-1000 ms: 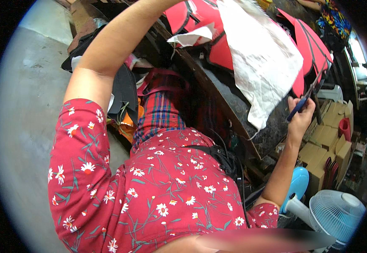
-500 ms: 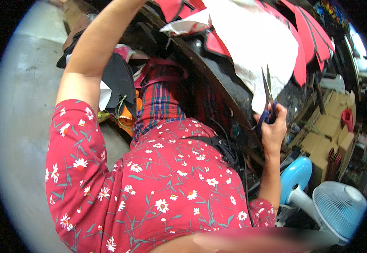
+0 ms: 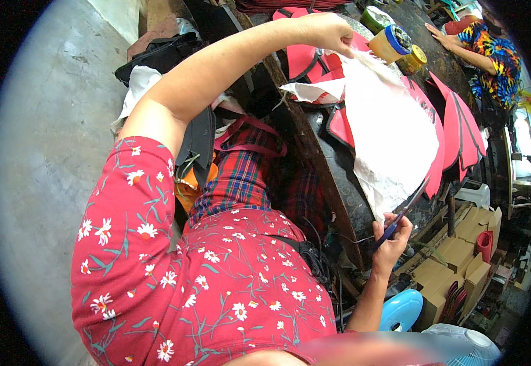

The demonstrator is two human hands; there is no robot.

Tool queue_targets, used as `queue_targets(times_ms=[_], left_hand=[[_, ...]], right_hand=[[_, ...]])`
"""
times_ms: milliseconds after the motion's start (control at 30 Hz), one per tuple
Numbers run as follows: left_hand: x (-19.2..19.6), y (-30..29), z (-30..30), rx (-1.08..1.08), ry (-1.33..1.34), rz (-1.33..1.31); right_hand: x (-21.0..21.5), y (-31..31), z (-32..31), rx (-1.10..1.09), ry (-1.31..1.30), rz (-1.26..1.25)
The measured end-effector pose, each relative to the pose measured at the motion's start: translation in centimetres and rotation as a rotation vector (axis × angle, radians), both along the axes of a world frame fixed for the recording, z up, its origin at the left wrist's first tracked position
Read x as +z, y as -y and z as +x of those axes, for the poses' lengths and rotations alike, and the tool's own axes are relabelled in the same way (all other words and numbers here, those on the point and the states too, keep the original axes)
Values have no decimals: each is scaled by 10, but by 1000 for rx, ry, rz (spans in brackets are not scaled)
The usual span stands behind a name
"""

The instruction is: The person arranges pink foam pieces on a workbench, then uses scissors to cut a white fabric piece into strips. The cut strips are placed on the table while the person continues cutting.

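Observation:
My left hand (image 3: 331,33) reaches across to the far end of a white cloth (image 3: 390,128), fingers closed on its frayed edge. The cloth stretches over the dark worktable toward me and narrows to a near corner. At that corner my right hand (image 3: 393,235) grips dark-handled scissors (image 3: 399,221), with the blades pointing up and right along the cloth's edge. The right thumb and fingertips seem to pinch the corner as well. Coral-red pieces with black trim (image 3: 459,131) lie beneath and beside the cloth.
A blue-and-yellow tub (image 3: 390,44) and a yellow-lidded jar (image 3: 412,61) stand beyond the cloth. Across the table, another person's hand (image 3: 441,38) rests on the surface. Cardboard boxes (image 3: 454,250) and a fan (image 3: 460,343) are at the right. The table edge (image 3: 320,165) runs before me.
My left hand has come into view, holding the cloth's far end. My right hand has moved lower, and the scissors have swung from upright to slanting right. The view has shifted.

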State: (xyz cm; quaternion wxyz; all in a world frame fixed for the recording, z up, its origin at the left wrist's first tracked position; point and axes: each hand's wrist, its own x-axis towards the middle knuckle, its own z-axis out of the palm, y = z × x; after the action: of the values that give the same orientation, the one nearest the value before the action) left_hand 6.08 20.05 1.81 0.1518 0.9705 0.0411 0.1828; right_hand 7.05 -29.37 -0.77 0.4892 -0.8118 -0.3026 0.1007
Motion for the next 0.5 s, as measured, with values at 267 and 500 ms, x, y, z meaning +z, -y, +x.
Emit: queue_targets(times_ms=[267,500], left_hand=[[13,3,19,252,66,122],[23,-17,55,342,-114,188]], right_hand=[[-6,18,0,-37,89,-14],[-4,31,3,-49,230,-119]])
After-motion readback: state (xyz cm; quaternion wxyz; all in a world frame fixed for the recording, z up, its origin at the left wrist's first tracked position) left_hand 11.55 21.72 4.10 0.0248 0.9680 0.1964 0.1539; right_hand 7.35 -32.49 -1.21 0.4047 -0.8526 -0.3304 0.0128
